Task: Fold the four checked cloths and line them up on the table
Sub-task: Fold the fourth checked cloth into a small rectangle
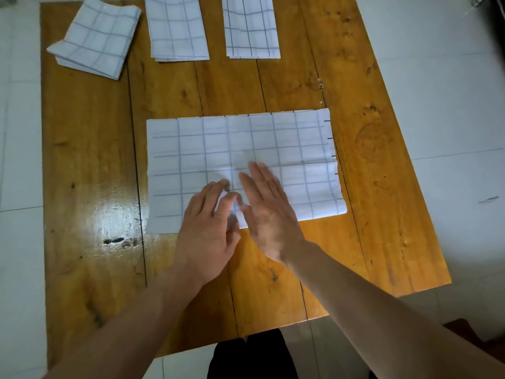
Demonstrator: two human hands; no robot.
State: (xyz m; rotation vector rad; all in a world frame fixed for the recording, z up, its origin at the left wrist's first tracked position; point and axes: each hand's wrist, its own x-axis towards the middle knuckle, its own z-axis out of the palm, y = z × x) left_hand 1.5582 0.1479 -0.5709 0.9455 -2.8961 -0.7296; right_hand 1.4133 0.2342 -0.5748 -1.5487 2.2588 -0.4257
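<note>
On the far left of the wooden table point(90, 165) we see the first folded checked cloth point(94, 36), turned at an angle. Next to it lie the second folded cloth point(177, 28) and the third folded cloth point(250, 26), both with the long side pointing away from us.

In the middle lies the fourth checked cloth point(273, 149), flat and only partly folded, its long axis running left to right across the table. Our left hand point(207, 231) rests on its near edge with fingers loosely bent, gripping nothing that we can see. Our right hand point(269, 206) lies flat on it, fingers straight and together.

We judge the cloth thin, light and soft, so it may wrinkle or slide easily. It is best to take it at the two corners of one short side.
</note>
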